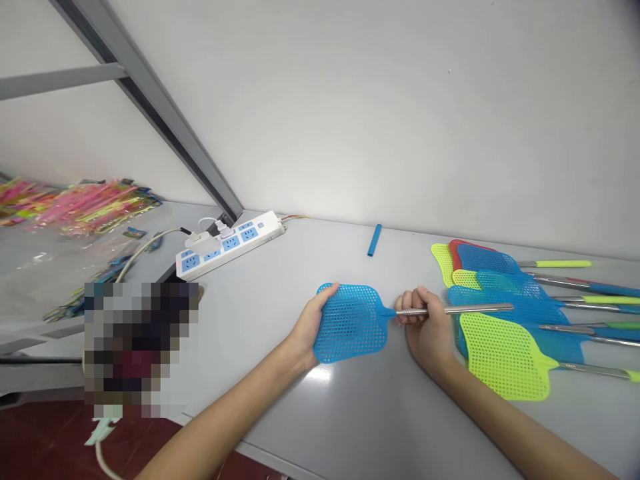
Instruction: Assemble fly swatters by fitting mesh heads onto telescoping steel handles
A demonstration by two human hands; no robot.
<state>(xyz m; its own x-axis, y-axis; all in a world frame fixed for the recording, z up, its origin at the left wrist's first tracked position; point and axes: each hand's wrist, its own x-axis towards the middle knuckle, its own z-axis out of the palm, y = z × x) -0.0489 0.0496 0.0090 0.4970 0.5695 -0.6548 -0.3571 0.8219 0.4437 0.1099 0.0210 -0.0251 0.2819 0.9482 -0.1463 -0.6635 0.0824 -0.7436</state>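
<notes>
A blue fly swatter [351,323] with a perforated head is held level above the grey table, its metal rod pointing right. My left hand [306,327] grips the head by its left edge, thumb on top. Around the rod, close to the head, the fingers of my right hand [427,327] are closed. The rod's right end is bare metal. Behind the swatter a short blue tube [375,240] lies on the table. To the right of my right hand is a pile of fly swatters, with a yellow-green swatter [505,357] in front.
A white power strip [235,245] with plugs and cables lies at the back left. Beyond a grey metal post [165,107] are bagged colourful items [90,203]. A pixelated patch [143,347] hides the table's left edge. A pale wall [380,113] rises behind the table.
</notes>
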